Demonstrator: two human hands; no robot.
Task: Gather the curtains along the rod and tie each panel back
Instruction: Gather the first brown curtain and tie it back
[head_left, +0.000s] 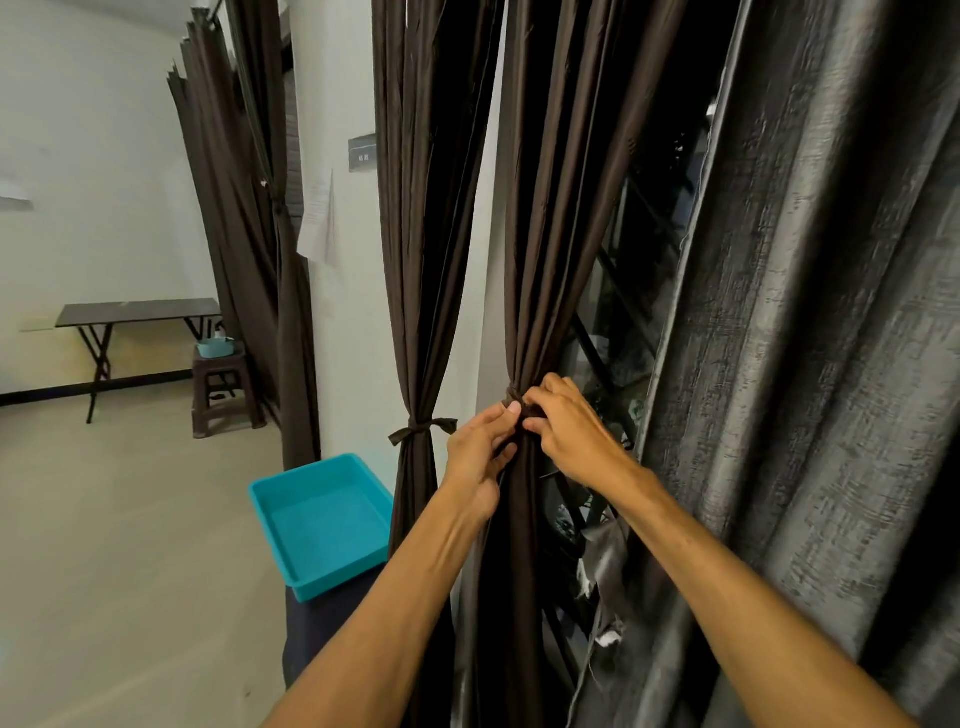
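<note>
We knot the dark-brown fabric tie (511, 393) round the gathered dark-brown curtain panel (540, 234), three o'clock from its tied neighbour (415, 260); left hand (480, 457) and right hand (571, 434) each grip it, pinching. Next: cinch tight.

This is a plain, sparsely furnished room, more a work or utility space than a lived-in home. It has bare white painted walls (104, 156) with a black skirting strip (52, 396) and a pale beige hard floor (130, 519). A dark folding table with crossed metal legs (137, 310) stands at the far wall, a brown plastic stool (221, 389) beside it. A small grey sign plate (362, 151) and a taped white paper sheet (317, 218) hang between long dark brown pleated curtains (426, 208).
</note>
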